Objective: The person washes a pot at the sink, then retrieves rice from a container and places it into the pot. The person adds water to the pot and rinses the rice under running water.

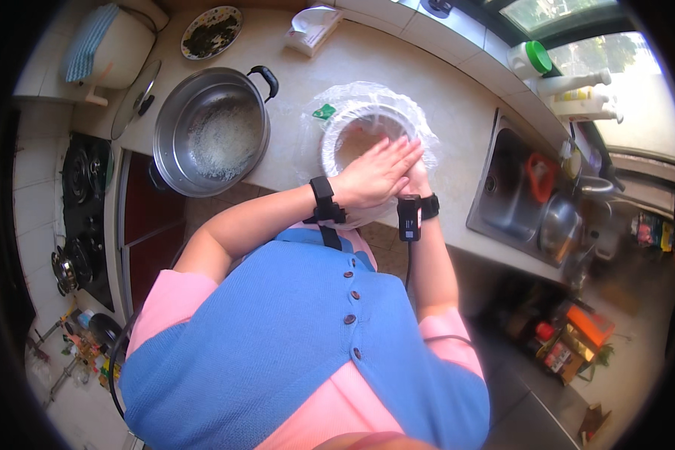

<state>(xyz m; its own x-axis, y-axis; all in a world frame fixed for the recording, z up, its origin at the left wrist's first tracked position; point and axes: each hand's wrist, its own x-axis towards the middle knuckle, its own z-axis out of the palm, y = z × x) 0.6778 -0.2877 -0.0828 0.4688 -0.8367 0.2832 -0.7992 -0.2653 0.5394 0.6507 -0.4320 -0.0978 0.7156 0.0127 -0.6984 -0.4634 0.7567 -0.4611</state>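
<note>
My left hand [374, 171] lies with flat, extended fingers across my right hand [419, 179], palm towards palm. Whatever may be between the palms is hidden. Both hands are above the near right side of a round bowl [331, 138] with a pale rim. Clear plastic film [382, 93] with a green patch spreads around and over the rim; brownish contents show inside. To the left, a large steel pot [169, 132] with black handles holds white grains, apparently rice [225, 140]. My wrists wear black straps, the right one with a small device.
At the back are a floral plate [239, 28] of dark leafy food and a tissue pack [313, 31]. A glass lid [136, 101] leans left of the pot. To the right, a steel sink [506, 180] holds a red basket [540, 177]. Bottles [574, 84] line the windowsill.
</note>
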